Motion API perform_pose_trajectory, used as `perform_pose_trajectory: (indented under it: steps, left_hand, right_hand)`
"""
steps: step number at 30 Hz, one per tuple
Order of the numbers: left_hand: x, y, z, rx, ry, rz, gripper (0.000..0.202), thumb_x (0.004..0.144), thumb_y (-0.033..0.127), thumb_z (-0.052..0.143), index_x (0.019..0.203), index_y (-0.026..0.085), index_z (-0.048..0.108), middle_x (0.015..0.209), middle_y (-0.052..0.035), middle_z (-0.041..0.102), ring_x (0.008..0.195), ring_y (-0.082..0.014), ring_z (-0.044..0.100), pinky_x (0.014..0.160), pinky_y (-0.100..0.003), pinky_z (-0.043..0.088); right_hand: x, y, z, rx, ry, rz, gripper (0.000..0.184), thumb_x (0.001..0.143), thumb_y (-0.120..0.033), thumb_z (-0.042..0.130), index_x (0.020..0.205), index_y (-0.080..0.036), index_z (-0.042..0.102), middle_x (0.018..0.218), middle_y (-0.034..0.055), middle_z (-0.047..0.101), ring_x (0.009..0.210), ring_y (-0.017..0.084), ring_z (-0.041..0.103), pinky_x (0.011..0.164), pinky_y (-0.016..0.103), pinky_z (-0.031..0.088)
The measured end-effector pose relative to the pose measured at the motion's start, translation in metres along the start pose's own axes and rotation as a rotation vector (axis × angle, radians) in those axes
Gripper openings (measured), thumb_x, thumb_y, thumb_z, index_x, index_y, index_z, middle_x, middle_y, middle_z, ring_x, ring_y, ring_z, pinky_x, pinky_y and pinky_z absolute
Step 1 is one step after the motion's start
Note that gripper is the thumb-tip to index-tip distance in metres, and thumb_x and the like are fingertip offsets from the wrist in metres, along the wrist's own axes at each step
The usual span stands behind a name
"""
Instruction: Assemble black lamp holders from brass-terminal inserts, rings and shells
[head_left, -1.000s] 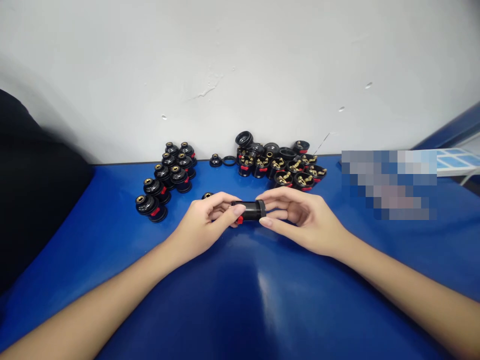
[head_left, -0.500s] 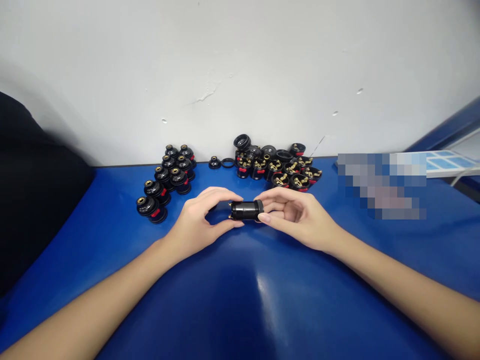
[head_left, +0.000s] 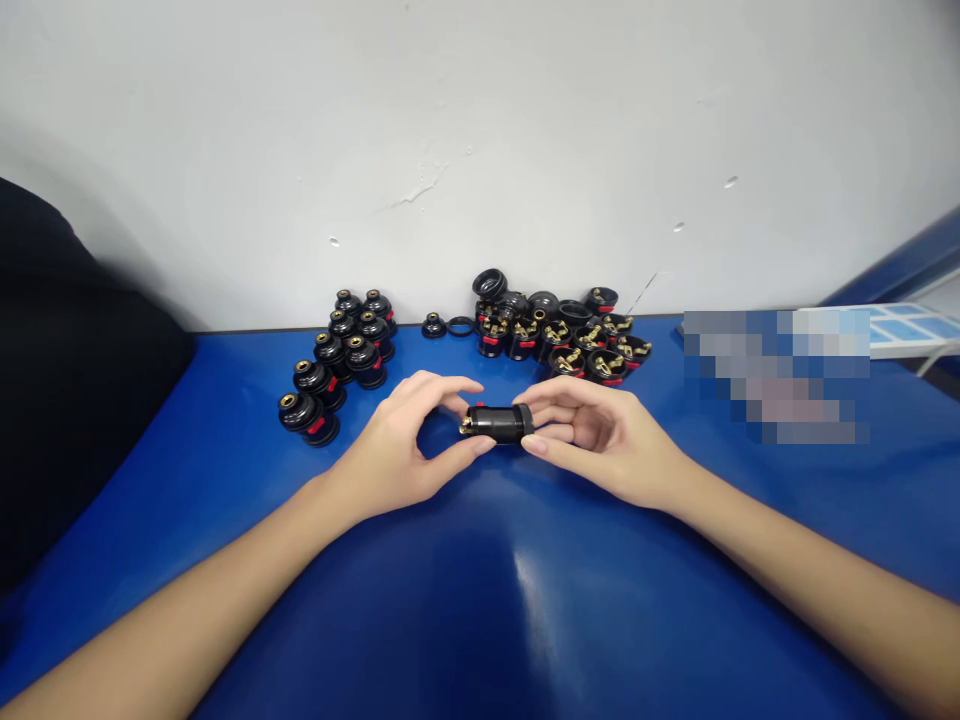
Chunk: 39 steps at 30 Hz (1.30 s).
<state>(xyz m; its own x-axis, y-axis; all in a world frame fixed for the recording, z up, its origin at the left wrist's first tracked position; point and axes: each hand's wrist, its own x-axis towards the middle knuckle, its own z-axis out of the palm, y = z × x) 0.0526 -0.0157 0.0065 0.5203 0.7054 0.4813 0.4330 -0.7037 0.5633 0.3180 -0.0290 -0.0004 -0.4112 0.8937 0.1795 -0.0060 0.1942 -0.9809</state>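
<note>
Since a second ago: our left thumb has slid off the top of the black socket (head_left: 496, 423) to its left end, baring the brass there, and the piece sits a touch shorter between our hands.
Socket position: just above the blue table (head_left: 480, 600), between both hands, in front of the heaps.
Long axis: lying sideways, left to right, brass end leftward.
Left hand (head_left: 401, 450): pinching the brass end between thumb and fingertips.
Right hand (head_left: 600, 440): cupped around the right end, thumb below, fingers above, grasping it.
Nearer hand: both touch; the right covers more of the body.
Finished row (head_left: 334, 365): well left, behind our left hand.
Loose parts pile (head_left: 562, 330): behind, near the wall (head_left: 480, 150).
</note>
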Motion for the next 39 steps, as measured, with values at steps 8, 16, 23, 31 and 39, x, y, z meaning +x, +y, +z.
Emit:
perform_pose_trajectory:
  steps: [8,16,23,31,39]
  left_hand:
    - [0.0013,-0.0041,-0.0049,0.012,-0.086,0.010,0.075,0.085,0.042,0.092,0.145,0.025,0.050,0.116,-0.0055,0.077,0.113,-0.0260,0.067,0.104,-0.042,0.048]
    - [0.0004,0.0003,-0.0049,0.050,-0.076,0.035,0.056,0.096,0.035,0.082,0.142,0.025,0.052,0.109,-0.0033,0.076,0.106,-0.0236,0.067,0.101,-0.038,0.045]
    - [0.0004,0.0002,-0.0061,0.086,-0.163,0.020,0.062,0.099,0.047,0.078,0.148,0.025,0.048,0.113,-0.0039,0.076,0.115,-0.0259,0.065,0.112,-0.044,0.038]
    - [-0.0001,0.0009,-0.0078,0.096,-0.134,0.069,0.070,0.094,0.042,0.084,0.150,0.026,0.045,0.118,-0.0038,0.076,0.118,-0.0261,0.063,0.113,-0.044,0.038]
    - [-0.0003,-0.0011,-0.0049,0.114,-0.127,0.045,0.050,0.103,0.035,0.073,0.146,0.025,0.050,0.109,-0.0015,0.075,0.112,-0.0233,0.064,0.110,-0.041,0.040]
  right_hand:
    - [-0.0012,0.0006,0.0030,0.014,-0.012,-0.004,0.036,0.088,-0.032,0.091,0.118,-0.022,0.073,0.108,0.0082,0.082,0.101,0.025,0.083,0.097,0.042,0.069]
    - [-0.0030,0.0016,0.0065,0.003,-0.010,-0.016,0.034,0.088,-0.030,0.090,0.118,-0.022,0.074,0.106,0.0064,0.082,0.097,0.023,0.083,0.094,0.041,0.070]
    - [-0.0026,0.0034,0.0092,0.007,-0.021,-0.026,0.032,0.091,-0.026,0.088,0.119,-0.022,0.074,0.107,0.0057,0.081,0.100,0.022,0.083,0.096,0.037,0.070]
    - [-0.0033,0.0057,0.0080,0.007,-0.024,-0.014,0.034,0.091,-0.025,0.088,0.122,-0.022,0.073,0.110,0.0054,0.080,0.104,0.021,0.082,0.099,0.037,0.069]
    - [-0.0028,0.0088,0.0087,0.005,-0.029,-0.025,0.035,0.091,-0.024,0.087,0.123,-0.023,0.073,0.114,0.0058,0.079,0.109,0.023,0.082,0.103,0.040,0.068]
